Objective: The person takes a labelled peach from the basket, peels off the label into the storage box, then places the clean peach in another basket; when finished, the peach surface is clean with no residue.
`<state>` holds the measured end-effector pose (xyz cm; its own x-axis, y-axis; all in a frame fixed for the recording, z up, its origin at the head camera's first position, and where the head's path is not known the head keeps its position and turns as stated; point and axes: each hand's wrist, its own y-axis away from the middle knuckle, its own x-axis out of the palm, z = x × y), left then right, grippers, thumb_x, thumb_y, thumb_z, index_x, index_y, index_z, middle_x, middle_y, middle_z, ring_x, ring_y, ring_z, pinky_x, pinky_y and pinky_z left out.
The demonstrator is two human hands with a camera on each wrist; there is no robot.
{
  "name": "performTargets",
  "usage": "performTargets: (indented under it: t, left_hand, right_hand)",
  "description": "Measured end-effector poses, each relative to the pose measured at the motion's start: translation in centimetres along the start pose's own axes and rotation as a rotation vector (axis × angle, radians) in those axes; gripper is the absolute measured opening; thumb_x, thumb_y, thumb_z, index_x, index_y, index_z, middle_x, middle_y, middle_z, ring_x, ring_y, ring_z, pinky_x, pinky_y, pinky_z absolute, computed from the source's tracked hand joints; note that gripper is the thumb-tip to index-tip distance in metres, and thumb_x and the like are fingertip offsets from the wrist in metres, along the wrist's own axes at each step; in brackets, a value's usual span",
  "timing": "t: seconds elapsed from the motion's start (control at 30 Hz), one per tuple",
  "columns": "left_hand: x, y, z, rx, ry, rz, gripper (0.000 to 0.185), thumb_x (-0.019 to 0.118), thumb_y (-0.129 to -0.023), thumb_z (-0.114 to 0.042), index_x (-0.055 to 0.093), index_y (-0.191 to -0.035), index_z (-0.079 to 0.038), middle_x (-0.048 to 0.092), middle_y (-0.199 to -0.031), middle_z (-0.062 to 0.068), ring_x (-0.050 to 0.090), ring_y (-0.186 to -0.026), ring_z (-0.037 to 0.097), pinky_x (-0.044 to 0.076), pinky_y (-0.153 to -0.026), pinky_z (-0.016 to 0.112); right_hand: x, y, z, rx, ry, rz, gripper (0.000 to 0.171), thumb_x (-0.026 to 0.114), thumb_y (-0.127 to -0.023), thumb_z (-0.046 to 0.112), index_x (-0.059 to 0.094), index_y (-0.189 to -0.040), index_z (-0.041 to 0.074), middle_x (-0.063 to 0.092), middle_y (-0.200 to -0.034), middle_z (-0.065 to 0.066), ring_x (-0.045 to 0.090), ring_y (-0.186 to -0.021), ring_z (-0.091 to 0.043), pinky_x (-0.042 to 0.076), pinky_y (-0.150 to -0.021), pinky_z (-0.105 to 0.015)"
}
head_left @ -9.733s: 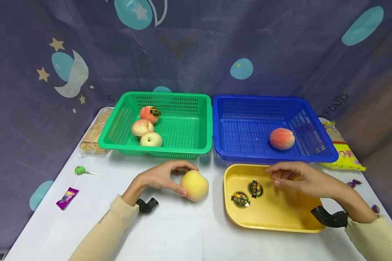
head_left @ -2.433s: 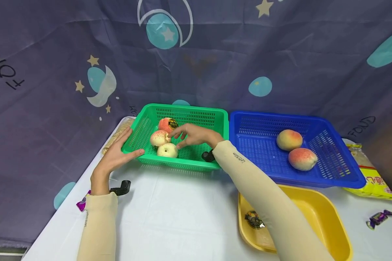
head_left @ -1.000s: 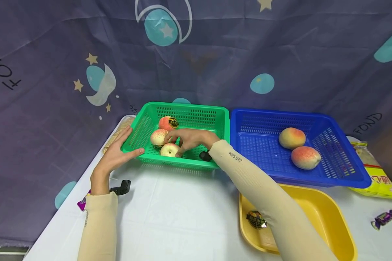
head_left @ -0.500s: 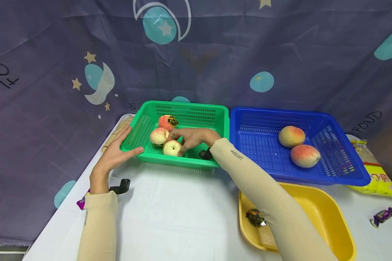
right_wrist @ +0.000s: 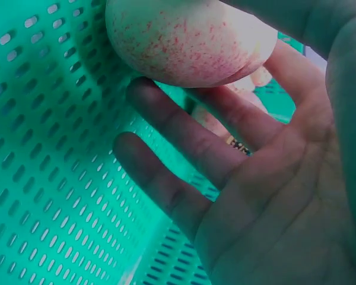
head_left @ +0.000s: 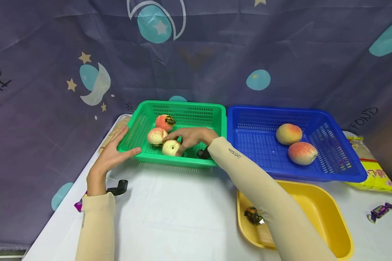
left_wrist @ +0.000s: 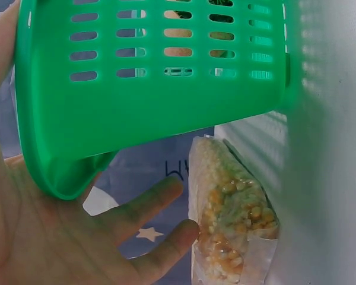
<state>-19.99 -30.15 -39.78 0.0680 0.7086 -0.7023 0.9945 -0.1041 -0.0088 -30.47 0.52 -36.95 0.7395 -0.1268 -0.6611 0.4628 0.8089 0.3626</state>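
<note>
Dark curtain (head_left: 212, 47) backs the table (head_left: 179, 210); inside the green basket (head_left: 179, 160), my right hand (head_left: 192, 137) pinches the pale peach (head_left: 170, 148) from its right, while my left hand (head_left: 112, 155), fingers spread, touches the basket's left end.

From above the near side of the table (head_left: 173, 210), the head camera looks forward and down across the green basket (head_left: 192, 162) to the backdrop (head_left: 212, 54). The left wrist camera (head_left: 121, 187), rolled sideways, faces that basket's end wall (left_wrist: 154, 113) from close outside; the right wrist camera (head_left: 202, 154), very near, looks inside at probably the front peach (right_wrist: 190, 44), shared with the head view.
</note>
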Motion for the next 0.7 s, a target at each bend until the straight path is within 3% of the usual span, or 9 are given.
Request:
performTargets:
  t: [0.17, 0.43, 0.7]
  left_hand:
    - [0.0, 0.1, 0.0, -0.001, -0.006, 0.003, 0.103, 0.074, -0.088, -0.052, 0.011, -0.165, -0.027, 0.004, -0.174, -0.002, 0.006, -0.16, 0.034, 0.019, -0.119, 0.072]
    - [-0.2, 0.3, -0.2, -0.003, 0.001, 0.005, 0.102, 0.074, -0.089, -0.051, 0.01, -0.165, -0.028, 0.004, -0.174, -0.002, 0.004, -0.16, 0.034, 0.019, -0.119, 0.073]
    - [-0.1, 0.2, -0.2, 0.004, -0.007, 0.002, 0.102, 0.074, -0.089, -0.05, 0.01, -0.165, -0.025, 0.005, -0.174, 0.001, 0.005, -0.16, 0.035, 0.019, -0.119, 0.072]
  right_hand:
    - [0.0, 0.1, 0.1, 0.001, 0.007, -0.012, 0.071, 0.081, -0.087, 0.017, 0.051, -0.15, 0.031, 0.049, -0.147, 0.004, 0.054, -0.12, -0.022, 0.052, -0.095, -0.036]
    - [-0.5, 0.7, 0.1, -0.022, -0.026, -0.022, 0.071, 0.081, -0.087, 0.018, 0.051, -0.15, 0.029, 0.042, -0.159, 0.004, 0.056, -0.119, -0.022, 0.05, -0.101, -0.037]
    - [-2.2, 2.7, 0.8, -0.116, -0.066, -0.089, 0.074, 0.08, -0.087, 0.014, 0.048, -0.153, 0.02, 0.054, -0.149, 0.003, 0.059, -0.117, -0.022, 0.052, -0.099, -0.035]
